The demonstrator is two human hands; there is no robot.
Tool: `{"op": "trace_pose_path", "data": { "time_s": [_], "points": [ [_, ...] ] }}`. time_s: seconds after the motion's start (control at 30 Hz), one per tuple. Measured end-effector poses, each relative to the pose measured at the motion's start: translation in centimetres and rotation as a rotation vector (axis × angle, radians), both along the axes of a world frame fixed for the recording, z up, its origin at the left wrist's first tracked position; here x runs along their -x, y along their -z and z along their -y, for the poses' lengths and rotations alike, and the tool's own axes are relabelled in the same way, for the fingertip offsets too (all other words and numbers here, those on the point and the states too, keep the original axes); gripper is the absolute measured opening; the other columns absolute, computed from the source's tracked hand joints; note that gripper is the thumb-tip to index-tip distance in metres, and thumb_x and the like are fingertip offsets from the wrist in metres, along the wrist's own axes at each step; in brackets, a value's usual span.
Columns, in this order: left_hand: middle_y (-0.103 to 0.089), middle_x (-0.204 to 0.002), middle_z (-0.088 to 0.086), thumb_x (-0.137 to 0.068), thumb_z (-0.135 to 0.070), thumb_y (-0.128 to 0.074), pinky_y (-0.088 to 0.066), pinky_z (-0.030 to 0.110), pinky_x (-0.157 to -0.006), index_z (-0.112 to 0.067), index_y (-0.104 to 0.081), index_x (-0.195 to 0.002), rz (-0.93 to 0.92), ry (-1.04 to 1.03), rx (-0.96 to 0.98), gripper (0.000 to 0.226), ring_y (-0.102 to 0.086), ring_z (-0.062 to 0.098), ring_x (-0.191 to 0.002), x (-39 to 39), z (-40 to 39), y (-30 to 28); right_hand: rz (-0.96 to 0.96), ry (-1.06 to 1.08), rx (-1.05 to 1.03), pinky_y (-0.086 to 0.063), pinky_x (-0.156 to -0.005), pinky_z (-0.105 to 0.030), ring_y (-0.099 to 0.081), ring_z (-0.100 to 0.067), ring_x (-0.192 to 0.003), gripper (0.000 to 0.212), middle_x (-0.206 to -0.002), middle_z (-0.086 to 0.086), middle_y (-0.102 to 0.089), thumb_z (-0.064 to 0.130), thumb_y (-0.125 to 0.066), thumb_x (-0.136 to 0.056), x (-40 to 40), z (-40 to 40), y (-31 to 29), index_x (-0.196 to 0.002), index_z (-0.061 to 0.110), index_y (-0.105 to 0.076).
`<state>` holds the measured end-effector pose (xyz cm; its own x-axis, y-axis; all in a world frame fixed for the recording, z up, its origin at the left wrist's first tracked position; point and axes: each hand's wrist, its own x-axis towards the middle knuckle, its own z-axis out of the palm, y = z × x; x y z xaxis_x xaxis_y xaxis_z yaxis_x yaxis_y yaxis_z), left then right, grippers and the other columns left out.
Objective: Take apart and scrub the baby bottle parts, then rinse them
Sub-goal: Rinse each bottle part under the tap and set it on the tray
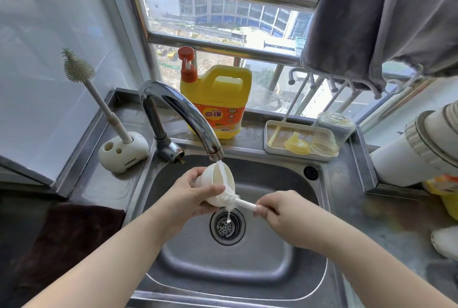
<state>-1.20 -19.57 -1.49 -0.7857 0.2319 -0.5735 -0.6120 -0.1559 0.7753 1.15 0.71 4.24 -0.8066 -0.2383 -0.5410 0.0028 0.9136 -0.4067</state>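
Note:
Over the steel sink [285, 270], my left hand [190, 193] grips a white bottle cap [215, 181] with its open side up under the running faucet [188, 114]. My right hand [277, 208] holds the white handle of a small brush [244, 204], whose bristled head lies at the cap's rim. Water runs off the cap and brush down to the drain [227, 226]. At the back right, a white tray [267, 139] holds a yellow nipple [296, 145], a clear glass bottle [332, 131] on its side and a straw.
A yellow detergent jug [215, 102] with a red pump stands behind the faucet. A long bottle brush [99, 99] stands in a white holder [124, 151] at the left. A grey cloth [386, 18] hangs at the top right. A white pipe [416, 149] runs along the right.

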Motion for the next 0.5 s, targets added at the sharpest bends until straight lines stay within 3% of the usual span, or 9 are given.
{"op": "trace_pose_path", "data": {
  "time_s": [0.1,0.23,0.37,0.5],
  "points": [
    [-0.060,-0.113,0.015,-0.064,-0.012,-0.078,-0.057,0.036,-0.069,-0.016,-0.051,-0.117,0.009,0.004,-0.059,0.060,-0.068,0.024,-0.088,-0.21,-0.02,0.40,-0.052,-0.063,-0.035,-0.035,-0.054,-0.026,-0.046,-0.015,-0.060,0.024,-0.069,0.007,-0.052,0.032,-0.042,-0.097,-0.10,-0.09,0.24,-0.096,0.023,-0.064],
    [-0.060,-0.101,0.010,-0.078,-0.028,-0.066,-0.056,0.038,-0.066,-0.016,-0.052,-0.110,0.067,0.120,0.056,0.037,-0.063,0.021,-0.082,-0.11,-0.46,0.03,-0.258,-0.177,-0.275,-0.032,-0.063,-0.027,-0.057,-0.022,-0.092,0.019,-0.086,0.006,-0.052,0.029,-0.040,-0.095,-0.13,0.11,0.19,-0.100,0.028,-0.059],
    [-0.062,-0.105,0.011,-0.047,-0.037,-0.074,-0.055,0.035,-0.066,-0.014,-0.054,-0.111,0.027,0.150,0.031,0.071,-0.064,0.023,-0.087,-0.20,-0.17,-0.04,-0.424,-0.120,-0.340,-0.030,-0.061,-0.028,-0.057,-0.018,-0.094,0.023,-0.090,0.006,-0.048,0.031,-0.037,-0.098,0.01,0.24,-0.17,-0.107,0.028,-0.058],
    [-0.060,-0.107,0.015,-0.052,-0.025,-0.076,-0.056,0.036,-0.062,-0.009,-0.053,-0.110,-0.015,0.021,0.017,0.064,-0.064,0.023,-0.083,0.33,0.35,0.07,-0.172,-0.076,-0.163,-0.037,-0.062,-0.029,-0.053,-0.021,-0.075,0.022,-0.077,0.006,-0.049,0.035,-0.040,-0.097,-0.58,0.47,0.34,-0.094,0.026,-0.061]
  ]
}}
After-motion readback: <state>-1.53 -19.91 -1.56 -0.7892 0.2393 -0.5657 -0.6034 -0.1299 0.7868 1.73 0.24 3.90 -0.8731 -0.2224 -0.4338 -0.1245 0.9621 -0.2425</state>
